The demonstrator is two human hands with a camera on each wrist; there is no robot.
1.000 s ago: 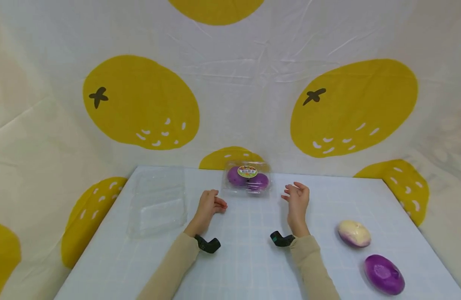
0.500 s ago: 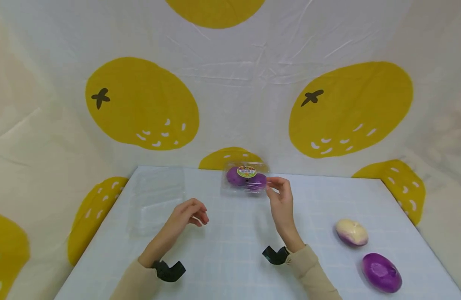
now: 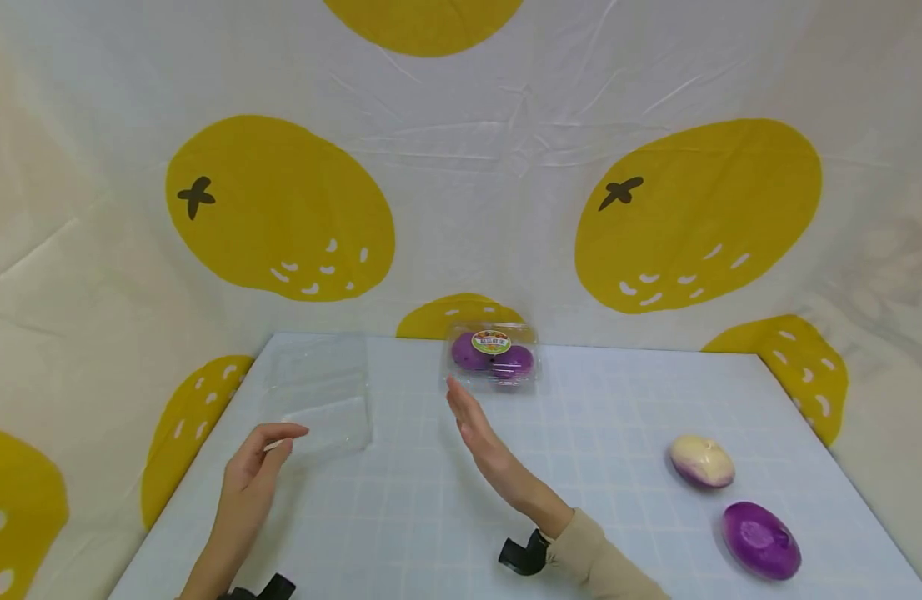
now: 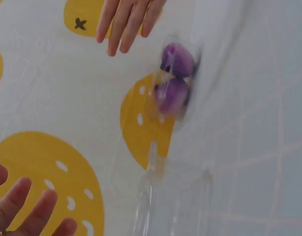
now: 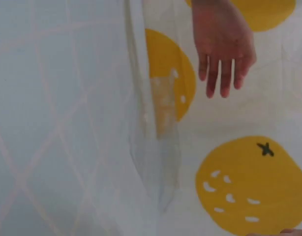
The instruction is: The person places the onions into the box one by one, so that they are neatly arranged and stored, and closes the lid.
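In the head view my left hand (image 3: 243,487) hovers near the front edge of an open clear plastic box (image 3: 329,408), its thumb and fingers apart with nothing between them. My right hand (image 3: 498,458) has its fingers out straight and holds nothing. Just beyond its fingertips stands a shut clear plastic box (image 3: 532,333) with two purple round pieces (image 3: 472,354) inside and an oval label (image 3: 491,342) on its lid. In the left wrist view my left fingers (image 4: 30,206) are spread at the lower left, apart from the clear box (image 4: 175,206).
At the right of the table lie a cream-and-purple oval piece (image 3: 701,461) and a glossy purple oval piece (image 3: 761,540). A white cloth (image 3: 491,208) printed with yellow fruit hangs behind the table (image 3: 626,433). Black wrist mounts (image 3: 524,552) stick out from the wrists.
My left hand has moved left and nearer to me, toward the open box. My right hand has come away from the right side of the shut box and swung left, its fingers straightening.
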